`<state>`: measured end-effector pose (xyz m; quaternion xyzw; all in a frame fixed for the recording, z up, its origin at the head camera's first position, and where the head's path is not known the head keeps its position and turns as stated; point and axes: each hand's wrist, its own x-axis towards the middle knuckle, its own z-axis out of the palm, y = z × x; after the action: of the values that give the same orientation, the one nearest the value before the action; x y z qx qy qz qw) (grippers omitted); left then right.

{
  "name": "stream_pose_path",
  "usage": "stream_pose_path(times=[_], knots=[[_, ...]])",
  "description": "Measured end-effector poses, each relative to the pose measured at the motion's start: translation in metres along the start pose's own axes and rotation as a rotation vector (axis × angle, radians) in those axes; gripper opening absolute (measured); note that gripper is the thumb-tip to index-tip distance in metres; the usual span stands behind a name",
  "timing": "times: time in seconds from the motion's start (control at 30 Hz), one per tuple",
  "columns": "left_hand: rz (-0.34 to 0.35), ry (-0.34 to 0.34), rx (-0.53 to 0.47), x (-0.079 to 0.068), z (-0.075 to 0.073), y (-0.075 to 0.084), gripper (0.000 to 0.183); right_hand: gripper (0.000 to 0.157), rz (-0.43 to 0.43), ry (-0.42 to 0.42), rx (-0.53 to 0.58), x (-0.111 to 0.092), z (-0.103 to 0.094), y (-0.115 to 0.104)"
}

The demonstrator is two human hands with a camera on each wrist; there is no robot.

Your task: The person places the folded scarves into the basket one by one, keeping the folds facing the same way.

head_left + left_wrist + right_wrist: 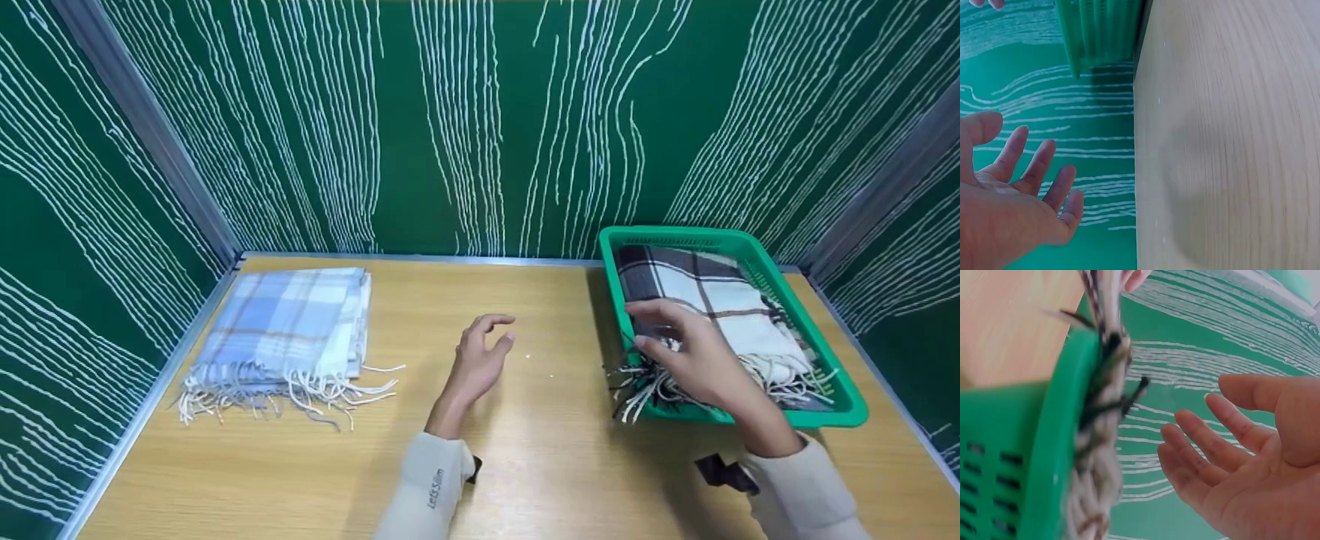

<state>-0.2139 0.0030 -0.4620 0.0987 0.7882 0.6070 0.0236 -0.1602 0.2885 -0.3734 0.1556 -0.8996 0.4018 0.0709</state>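
A folded scarf in dark brown and white plaid (pixel 739 304) lies in a green plastic basket (pixel 846 390) on the right of the table, its fringe spilling over the near left rim. Above that basket hovers my right hand (pixel 697 360), fingers loosely bent and holding nothing; the right wrist view shows the palm beside the rim and fringe. My left hand (pixel 480 360) is over the middle of the table, relaxed, with nothing in its grasp. At the left lies another folded scarf, light blue and white plaid (pixel 289 322), its fringe toward me.
The wooden table (pixel 525 472) is bounded by green panels (pixel 397 150) with white wavy lines at the back and sides. Grey metal posts (pixel 150 112) stand at the corners. Tiny white specks (pixel 527 356) dot the tabletop near my left hand.
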Motion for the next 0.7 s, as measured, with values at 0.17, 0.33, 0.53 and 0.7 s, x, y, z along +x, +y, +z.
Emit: stream_pose_path(times=[0.17,0.33,0.53,0.7], knots=[[-0.027,0.016,-0.010,-0.001,-0.010,-0.003,0.036,0.037,0.002,-0.019,0.039,0.002,0.012,-0.004],[-0.028,0.031,-0.032,-0.003,-0.018,-0.007,0.036,0.037,0.001,-0.032,0.069,0.003,0.024,-0.008],[-0.005,0.028,-0.051,-0.006,-0.027,-0.014,0.037,0.037,0.008,-0.042,0.078,0.003,0.038,-0.012],[-0.013,0.034,-0.057,-0.008,-0.035,-0.018,0.038,0.037,0.010,-0.057,0.104,0.004,0.051,-0.013]])
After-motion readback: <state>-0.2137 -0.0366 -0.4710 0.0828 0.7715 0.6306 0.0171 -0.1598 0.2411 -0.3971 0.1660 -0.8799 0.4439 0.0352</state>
